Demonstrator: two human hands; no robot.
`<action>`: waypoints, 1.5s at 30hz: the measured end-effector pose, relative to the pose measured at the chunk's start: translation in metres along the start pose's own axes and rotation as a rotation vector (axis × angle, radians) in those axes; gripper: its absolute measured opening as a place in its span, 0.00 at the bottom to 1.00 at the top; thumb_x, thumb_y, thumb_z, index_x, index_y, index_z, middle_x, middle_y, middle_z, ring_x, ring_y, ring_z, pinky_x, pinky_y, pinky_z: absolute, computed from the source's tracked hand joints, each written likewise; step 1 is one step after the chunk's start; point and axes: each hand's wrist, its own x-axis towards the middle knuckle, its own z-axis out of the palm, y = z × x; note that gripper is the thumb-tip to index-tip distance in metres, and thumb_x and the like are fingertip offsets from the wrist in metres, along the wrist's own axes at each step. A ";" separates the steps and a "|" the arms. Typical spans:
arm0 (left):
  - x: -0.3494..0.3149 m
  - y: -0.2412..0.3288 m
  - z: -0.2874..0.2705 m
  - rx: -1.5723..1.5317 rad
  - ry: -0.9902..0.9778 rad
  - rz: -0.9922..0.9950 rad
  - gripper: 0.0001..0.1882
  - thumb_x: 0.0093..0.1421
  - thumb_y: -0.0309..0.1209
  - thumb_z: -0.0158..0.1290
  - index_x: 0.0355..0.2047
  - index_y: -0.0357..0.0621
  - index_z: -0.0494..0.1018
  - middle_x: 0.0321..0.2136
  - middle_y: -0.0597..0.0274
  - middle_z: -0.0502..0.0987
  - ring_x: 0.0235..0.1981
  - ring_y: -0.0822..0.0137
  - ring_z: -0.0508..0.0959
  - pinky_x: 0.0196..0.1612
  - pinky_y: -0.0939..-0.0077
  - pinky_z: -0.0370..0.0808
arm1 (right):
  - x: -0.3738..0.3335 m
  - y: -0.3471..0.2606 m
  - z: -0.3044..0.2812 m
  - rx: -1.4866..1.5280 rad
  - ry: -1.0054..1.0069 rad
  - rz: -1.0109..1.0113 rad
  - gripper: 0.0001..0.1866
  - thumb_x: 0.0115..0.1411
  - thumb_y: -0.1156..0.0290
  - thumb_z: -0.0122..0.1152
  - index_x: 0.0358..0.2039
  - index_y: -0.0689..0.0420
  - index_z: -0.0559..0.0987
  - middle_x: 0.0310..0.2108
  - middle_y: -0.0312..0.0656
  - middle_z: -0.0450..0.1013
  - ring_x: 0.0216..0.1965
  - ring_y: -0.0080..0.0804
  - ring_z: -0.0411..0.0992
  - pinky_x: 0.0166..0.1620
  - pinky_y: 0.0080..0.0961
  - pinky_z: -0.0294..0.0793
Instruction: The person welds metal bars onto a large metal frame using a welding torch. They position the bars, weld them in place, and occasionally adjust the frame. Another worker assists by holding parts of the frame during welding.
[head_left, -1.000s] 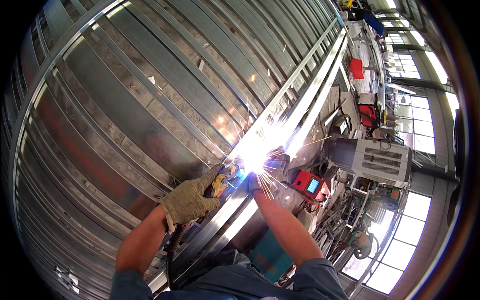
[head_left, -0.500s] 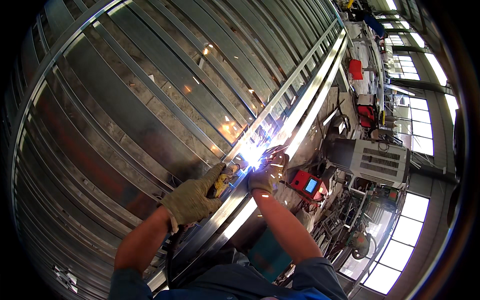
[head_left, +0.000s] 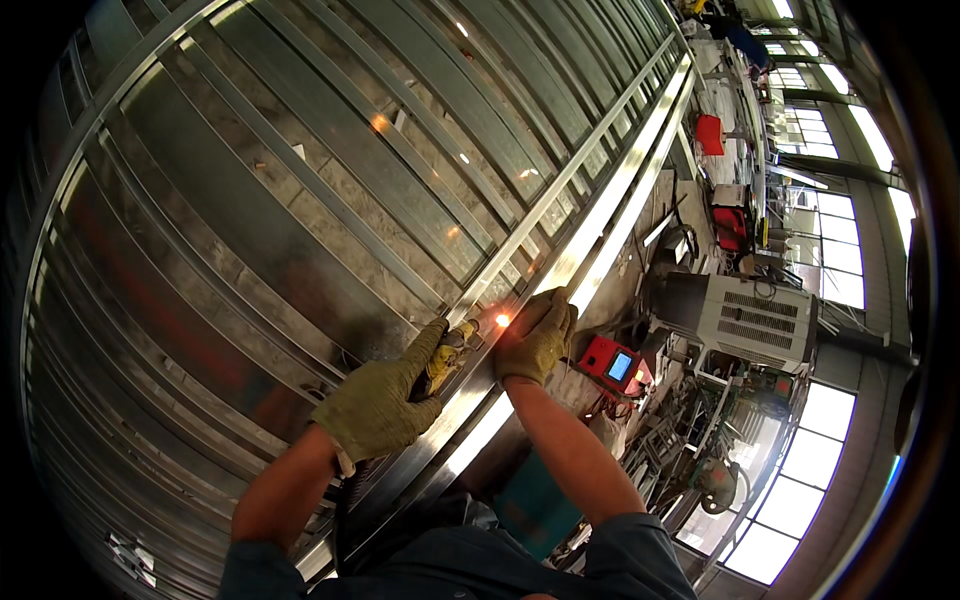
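My left hand, in an olive work glove, is closed round a yellow welding torch. Its nozzle points at a small orange-glowing weld spot on the joint of the metal frame. Just right of that spot my right hand, gloved alike, grips the long bright metal tube along the frame's edge, its fingers bent over it. The fingertips lie partly hidden. Left of the tube, the frame's many flat slats run away in rows.
A red welding machine with a lit screen stands right of my right forearm. Beyond it are a grey vented cabinet, metal scraps and a red box. A dark torch cable hangs by my left forearm. A few sparks fly over the slats.
The bright blue-white arc and its spray of sparks have gone out, leaving an orange glowing spot. Both hands stay in nearly the same place.
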 end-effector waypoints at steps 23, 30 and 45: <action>0.008 0.004 0.000 -0.083 -0.049 -0.135 0.49 0.63 0.36 0.63 0.82 0.63 0.55 0.39 0.45 0.87 0.34 0.54 0.89 0.44 0.59 0.86 | -0.004 -0.013 -0.007 0.028 -0.039 0.063 0.23 0.77 0.63 0.50 0.64 0.65 0.74 0.52 0.59 0.78 0.59 0.61 0.72 0.67 0.55 0.66; 0.001 0.007 -0.003 0.020 -0.037 -0.090 0.49 0.64 0.35 0.63 0.82 0.50 0.54 0.37 0.45 0.86 0.33 0.57 0.87 0.44 0.63 0.83 | 0.003 -0.007 -0.005 -0.077 -0.017 0.031 0.25 0.76 0.62 0.50 0.66 0.65 0.73 0.58 0.60 0.76 0.62 0.64 0.70 0.69 0.55 0.64; -0.125 -0.002 0.021 -0.550 0.635 -0.042 0.48 0.59 0.21 0.60 0.80 0.38 0.57 0.43 0.57 0.84 0.31 0.72 0.83 0.35 0.74 0.81 | -0.002 0.000 0.000 0.003 -0.022 0.065 0.25 0.78 0.63 0.47 0.67 0.65 0.72 0.59 0.62 0.78 0.66 0.67 0.69 0.74 0.52 0.62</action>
